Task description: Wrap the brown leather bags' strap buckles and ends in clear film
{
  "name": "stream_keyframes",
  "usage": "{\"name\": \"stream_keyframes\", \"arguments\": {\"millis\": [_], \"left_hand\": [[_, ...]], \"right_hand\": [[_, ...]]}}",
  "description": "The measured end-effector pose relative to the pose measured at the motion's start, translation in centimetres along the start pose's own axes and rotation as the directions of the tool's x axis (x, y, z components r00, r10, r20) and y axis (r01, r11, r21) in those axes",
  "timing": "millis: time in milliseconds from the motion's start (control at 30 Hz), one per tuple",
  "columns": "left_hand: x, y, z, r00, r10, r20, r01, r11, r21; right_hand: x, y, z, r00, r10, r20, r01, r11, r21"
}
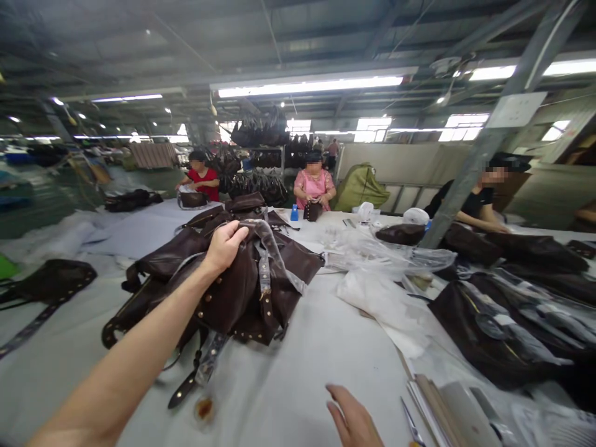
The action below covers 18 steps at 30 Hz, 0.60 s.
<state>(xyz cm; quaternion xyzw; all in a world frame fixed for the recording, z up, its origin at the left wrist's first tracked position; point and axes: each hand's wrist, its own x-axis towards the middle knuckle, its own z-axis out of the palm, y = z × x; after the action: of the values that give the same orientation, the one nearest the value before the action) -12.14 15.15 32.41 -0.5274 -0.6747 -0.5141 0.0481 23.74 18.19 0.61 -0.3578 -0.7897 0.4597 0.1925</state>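
My left hand reaches out over the table and grips the top of a dark brown studded leather bag that lies on a pile of similar bags. A strap wrapped in clear plastic runs across it. My right hand rests low near the table's front edge with its fingers stretched out, holding nothing. Small scissors lie just to its right.
A white-covered table carries more brown bags, one at the far left and several in plastic at the right. Crumpled plastic wrap lies mid-table. Three people work at the far side. A metal post slants at the right.
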Motion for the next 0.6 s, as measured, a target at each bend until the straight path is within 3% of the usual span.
{"name": "stream_keyframes", "arguments": {"millis": [100, 133, 200, 300, 367, 433, 500, 533, 600], "left_hand": [[-1.7, 0.9, 0.3, 1.0, -0.025, -0.011, 0.025, 0.999, -0.046], [-2.0, 1.3, 0.3, 1.0, -0.026, -0.006, 0.025, 0.998, -0.05], [-2.3, 1.9, 0.1, 0.999, -0.029, -0.012, 0.029, 0.999, -0.043], [-2.4, 1.5, -0.9, 0.997, -0.043, -0.069, 0.044, 0.999, 0.008], [-2.3, 0.2, -1.8, 0.99, -0.051, -0.135, 0.06, 0.996, 0.07], [-2.0, -1.9, -2.3, 0.978, -0.043, -0.204, 0.071, 0.989, 0.132], [-1.8, -4.5, -2.3, 0.969, -0.025, -0.247, 0.072, 0.98, 0.184], [-1.6, -5.8, -2.1, 0.966, -0.024, -0.259, 0.08, 0.975, 0.207], [-1.4, -8.4, -1.2, 0.958, -0.042, -0.284, 0.119, 0.958, 0.261]], "right_hand": [[6.8, -6.9, 4.2, 0.945, -0.328, 0.008, 0.327, 0.94, -0.095], [9.0, -9.1, 5.7, 0.929, -0.369, -0.004, 0.363, 0.916, -0.17], [12.8, -12.4, 8.2, 0.952, -0.305, -0.031, 0.276, 0.896, -0.349], [16.4, -14.0, 9.6, 0.995, -0.102, -0.016, 0.078, 0.843, -0.532], [17.3, -13.6, 8.5, 0.991, -0.118, 0.066, 0.135, 0.817, -0.561], [17.2, -13.5, 5.9, 0.937, -0.282, 0.208, 0.349, 0.8, -0.488], [16.4, -14.8, 2.0, 0.821, -0.465, 0.332, 0.56, 0.771, -0.304], [15.8, -15.9, -0.2, 0.784, -0.515, 0.346, 0.6, 0.771, -0.214], [14.3, -18.5, -4.8, 0.759, -0.528, 0.381, 0.598, 0.797, -0.088]]}}
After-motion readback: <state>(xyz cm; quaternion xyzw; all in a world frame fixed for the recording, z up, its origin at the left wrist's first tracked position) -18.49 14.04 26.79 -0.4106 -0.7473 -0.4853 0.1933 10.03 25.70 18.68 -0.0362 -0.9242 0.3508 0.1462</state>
